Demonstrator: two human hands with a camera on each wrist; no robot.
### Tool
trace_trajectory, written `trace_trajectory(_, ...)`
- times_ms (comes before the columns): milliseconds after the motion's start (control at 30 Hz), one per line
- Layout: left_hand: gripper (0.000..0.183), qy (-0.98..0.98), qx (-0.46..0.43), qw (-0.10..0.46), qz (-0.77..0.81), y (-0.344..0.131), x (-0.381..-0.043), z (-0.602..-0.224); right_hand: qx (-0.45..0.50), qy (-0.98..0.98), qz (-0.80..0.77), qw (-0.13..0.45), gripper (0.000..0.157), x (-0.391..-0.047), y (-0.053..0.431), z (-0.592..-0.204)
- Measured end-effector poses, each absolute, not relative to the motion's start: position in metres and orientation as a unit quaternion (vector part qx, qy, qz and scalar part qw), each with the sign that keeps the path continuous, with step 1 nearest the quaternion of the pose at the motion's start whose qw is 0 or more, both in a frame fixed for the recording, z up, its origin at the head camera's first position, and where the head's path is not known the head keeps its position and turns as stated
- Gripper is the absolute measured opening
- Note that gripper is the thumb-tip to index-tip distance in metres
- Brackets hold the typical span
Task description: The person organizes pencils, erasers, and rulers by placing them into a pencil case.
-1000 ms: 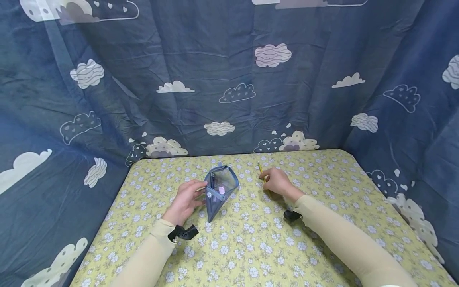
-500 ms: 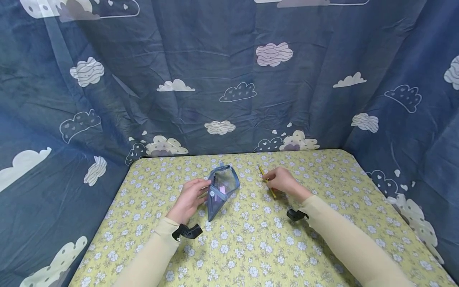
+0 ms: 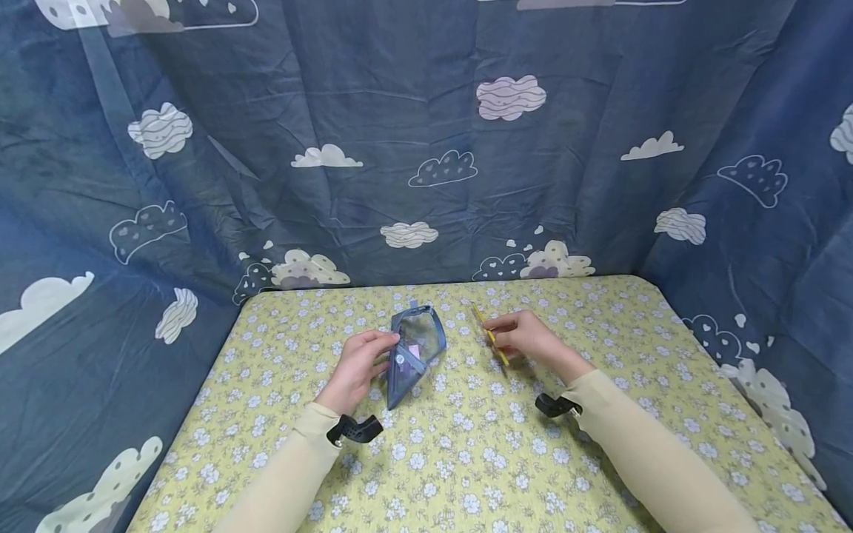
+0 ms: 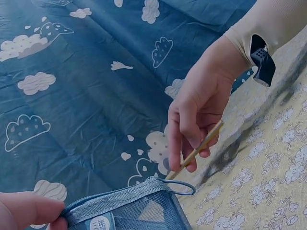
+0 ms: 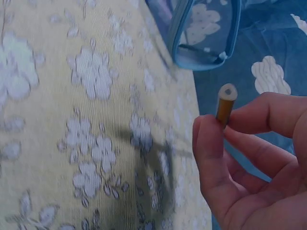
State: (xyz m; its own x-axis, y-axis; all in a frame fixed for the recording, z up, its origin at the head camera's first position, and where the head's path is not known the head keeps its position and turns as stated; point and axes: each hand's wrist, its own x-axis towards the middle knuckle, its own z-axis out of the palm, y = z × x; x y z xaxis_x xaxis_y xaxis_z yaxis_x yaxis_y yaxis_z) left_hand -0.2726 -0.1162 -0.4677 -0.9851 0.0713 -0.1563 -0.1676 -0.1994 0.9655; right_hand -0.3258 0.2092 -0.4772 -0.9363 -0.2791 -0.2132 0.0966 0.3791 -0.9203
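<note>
A blue mesh zip pouch (image 3: pixel 405 374) stands with its mouth unzipped and gaping. My left hand (image 3: pixel 360 366) pinches its left rim between thumb and fingers. Through the mouth a small pink item (image 3: pixel 415 350) shows inside; other contents are hard to make out. To the right of the pouch, my right hand (image 3: pixel 533 342) pinches a yellow pencil (image 3: pixel 492 338) between thumb and fingertips. The pencil is tilted, apart from the pouch and just above the table. In the right wrist view, its flat unsharpened end (image 5: pixel 228 91) points at the camera.
A yellow flowered cloth (image 3: pixel 466 459) covers the table. Dark blue curtains (image 3: pixel 373 200) with cloud prints hang behind and at both sides. Each wrist wears a black strap device, such as the left one (image 3: pixel 356 429).
My right hand has shifted slightly right and back, and the pencil now shows more fully, raised a little. My left hand and the pouch's rim have moved slightly right.
</note>
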Motion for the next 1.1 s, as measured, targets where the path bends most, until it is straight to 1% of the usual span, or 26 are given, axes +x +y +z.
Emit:
trace_trajectory(200, 0.026, 0.644, -0.035, 0.072, 0.761, -0.115, -0.273, -0.468, -0.074, 0.779, -0.593, 0.191, 0.041, -0.319, 0.208, -0.473)
trace_trajectory(367, 0.026, 0.647, -0.040, 0.074, 0.758, -0.113, -0.275, -0.469, -0.094, 0.759, -0.610, 0.207, 0.043, -0.312, 0.207, -0.471)
trace_trajectory(667, 0.034, 0.654, -0.058, 0.077, 0.750, -0.108, -0.276, -0.470, -0.127, 0.734, -0.633, 0.211, 0.045, -0.302, 0.200, -0.472)
trace_trajectory(1100, 0.028, 0.650, -0.061, 0.079, 0.754, -0.103, -0.274, -0.467, -0.163, 0.691, -0.656, 0.255, 0.046, -0.297, 0.187, -0.469)
